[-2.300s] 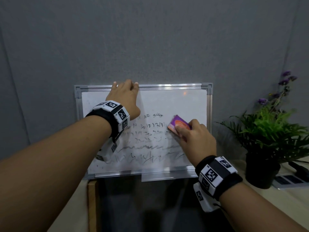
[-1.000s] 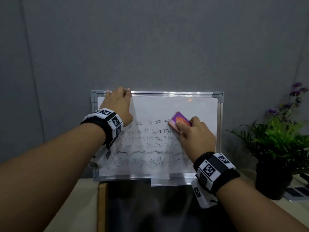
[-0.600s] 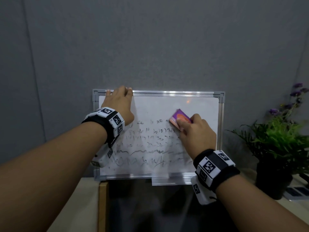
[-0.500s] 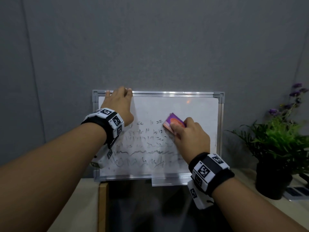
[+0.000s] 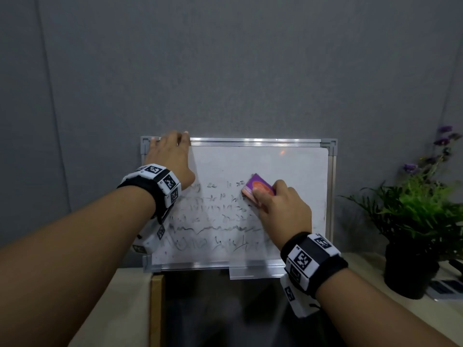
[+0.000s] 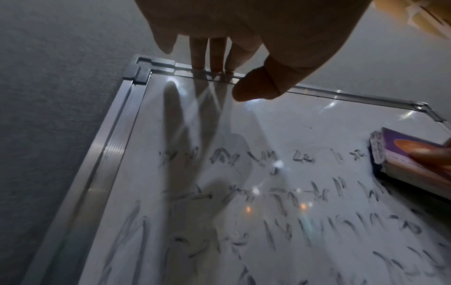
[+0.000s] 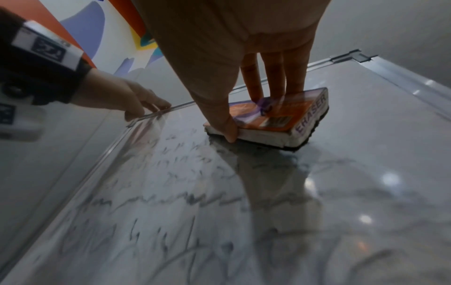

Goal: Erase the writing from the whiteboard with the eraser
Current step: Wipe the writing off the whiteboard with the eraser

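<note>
A small aluminium-framed whiteboard (image 5: 250, 159) leans upright against the grey wall, with smeared black writing over its middle and lower part. My right hand (image 5: 280, 206) presses a purple and orange eraser (image 5: 259, 187) flat on the board at the right end of the top line of writing. In the right wrist view the thumb lies on the side of the eraser (image 7: 280, 119) and three fingers lie on its top. My left hand (image 5: 172, 156) rests with straight fingers on the top frame near the left corner, also seen from the left wrist as left hand (image 6: 227, 77). The board's upper and right parts are wiped.
A potted green plant (image 5: 421, 221) with purple flowers stands on the beige table (image 5: 125, 309) right of the board. A dark panel (image 5: 225, 309) lies below the board. A small clear tray (image 5: 255, 272) juts from the bottom frame. Flat dark devices (image 5: 446, 286) lie at far right.
My right hand has slid the eraser a little left and down along the top line of writing. My left hand stays on the top frame, shifted slightly toward the corner.
</note>
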The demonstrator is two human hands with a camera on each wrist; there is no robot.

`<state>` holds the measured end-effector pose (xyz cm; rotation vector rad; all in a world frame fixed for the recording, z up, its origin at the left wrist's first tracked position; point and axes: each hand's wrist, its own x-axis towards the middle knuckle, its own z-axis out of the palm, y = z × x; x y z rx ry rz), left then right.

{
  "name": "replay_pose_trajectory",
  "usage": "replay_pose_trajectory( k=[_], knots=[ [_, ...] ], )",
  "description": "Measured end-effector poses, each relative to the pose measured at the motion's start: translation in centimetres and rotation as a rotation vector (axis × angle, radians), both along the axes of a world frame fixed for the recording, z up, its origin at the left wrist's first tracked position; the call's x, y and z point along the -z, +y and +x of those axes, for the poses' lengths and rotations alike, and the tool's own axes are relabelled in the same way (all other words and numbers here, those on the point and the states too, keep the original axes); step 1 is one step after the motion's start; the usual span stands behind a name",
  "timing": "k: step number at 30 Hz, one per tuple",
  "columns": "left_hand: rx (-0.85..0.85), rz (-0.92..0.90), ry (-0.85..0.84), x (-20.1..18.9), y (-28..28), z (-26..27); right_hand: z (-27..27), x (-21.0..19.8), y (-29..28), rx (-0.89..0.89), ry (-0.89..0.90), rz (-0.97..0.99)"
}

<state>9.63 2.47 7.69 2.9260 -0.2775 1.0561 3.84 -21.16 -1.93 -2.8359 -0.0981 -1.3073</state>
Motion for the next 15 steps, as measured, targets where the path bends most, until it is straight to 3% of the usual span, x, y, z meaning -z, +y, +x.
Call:
replay_pose_trajectory(
  k=[10, 15],
  knots=[
    [-0.002, 0.032, 0.006, -0.1, 0.2, -0.2, 0.1, -1.5, -0.5, 0.058, -0.037, 0.040],
    [-0.003, 0.042, 0.020, -0.1, 0.6, 0.2, 0.1, 0.2, 0.5, 0.002, 0.003, -0.013]
  ],
)
